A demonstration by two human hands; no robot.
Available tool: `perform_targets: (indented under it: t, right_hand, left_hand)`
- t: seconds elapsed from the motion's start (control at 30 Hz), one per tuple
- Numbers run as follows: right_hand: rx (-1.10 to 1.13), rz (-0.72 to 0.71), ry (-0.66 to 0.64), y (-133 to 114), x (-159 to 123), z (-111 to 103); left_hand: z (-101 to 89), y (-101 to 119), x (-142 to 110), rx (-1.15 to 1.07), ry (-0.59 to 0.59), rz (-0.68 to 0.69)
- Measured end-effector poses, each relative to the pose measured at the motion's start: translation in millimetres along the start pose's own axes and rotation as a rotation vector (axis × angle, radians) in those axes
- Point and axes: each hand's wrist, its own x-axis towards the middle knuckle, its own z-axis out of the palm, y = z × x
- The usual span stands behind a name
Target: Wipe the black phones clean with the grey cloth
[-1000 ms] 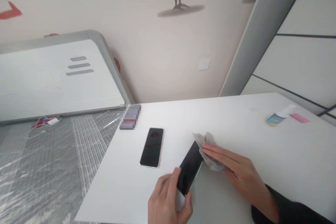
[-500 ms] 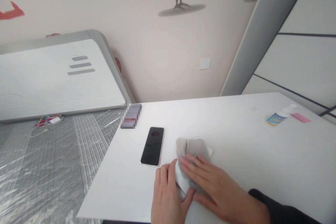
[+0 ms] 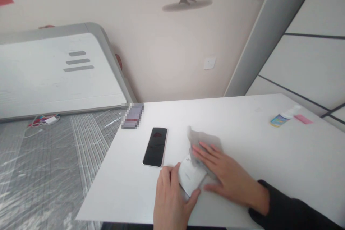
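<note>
My left hand (image 3: 172,197) grips the near end of a phone (image 3: 192,179) lying on the white table (image 3: 242,133); the phone's visible face reflects white. My right hand (image 3: 221,174) presses a grey cloth (image 3: 202,140) flat onto the far part of that phone. A second phone (image 3: 155,146) with a dark screen lies face up on the table just to the left, untouched.
A small spray bottle (image 3: 281,118) and a pink slip (image 3: 303,119) lie at the table's far right. A blurred small object (image 3: 132,115) sits at the table's far left corner. Left of the table, a plastic-covered surface (image 3: 48,172) with cables (image 3: 41,120) on it.
The right hand wiped the cloth down the held phone toward me, then back up toward its far end. The left hand kept its grip on the near end.
</note>
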Motion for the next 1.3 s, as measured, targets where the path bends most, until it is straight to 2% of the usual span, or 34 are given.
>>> perform_targets:
  t: [0.1, 0.2, 0.23, 0.33, 0.37, 0.43, 0.47, 0.57, 0.63, 0.9, 1.13, 1.3]
  right_hand:
    - [0.074, -0.155, -0.124, -1, -2, -1]
    - [-0.027, 0.047, -0.025, 0, -5, -1]
    - [-0.045, 0.061, 0.006, 1, -6, -1]
    - [0.062, -0.145, -0.091, 4, -8, 1]
    - [0.053, -0.122, -0.077, 6, -9, 2]
    - [-0.031, 0.002, 0.049, 6, -10, 7]
    - [-0.045, -0.003, 0.096, 3, -11, 11]
    - [-0.004, -0.084, 0.108, -10, -13, 26]
    - [-0.012, -0.075, 0.119, -15, -12, 30]
    - [-0.108, 0.067, 0.133, 14, -10, 6]
    - [-0.176, 0.14, 0.143, 17, -14, 6]
    - [-0.216, 0.172, 0.169, 32, -13, -1]
  left_hand:
    - [-2.5, -3, 0, 0.016, -0.009, 0.011]
    - [-7.4, -4, 1, 0.026, -0.051, 0.04]
    - [-9.0, -2, 1, 0.033, -0.073, 0.039]
    - [-11.4, 6, 3, 0.067, -0.122, -0.018]
    - [-11.2, 9, 3, 0.076, -0.126, -0.039]
    - [-10.1, 14, 4, 0.096, -0.112, -0.07]
    - [-9.5, 16, 5, 0.112, -0.103, -0.076]
    - [-9.1, 16, 5, 0.142, -0.097, -0.061]
    - [-9.8, 14, 4, 0.127, -0.092, -0.04]
    - [-12.1, 6, 5, 0.117, -0.05, 0.016]
    - [-11.5, -2, 5, 0.136, -0.026, 0.091]
    - [-9.7, -4, 6, 0.14, -0.007, 0.09]
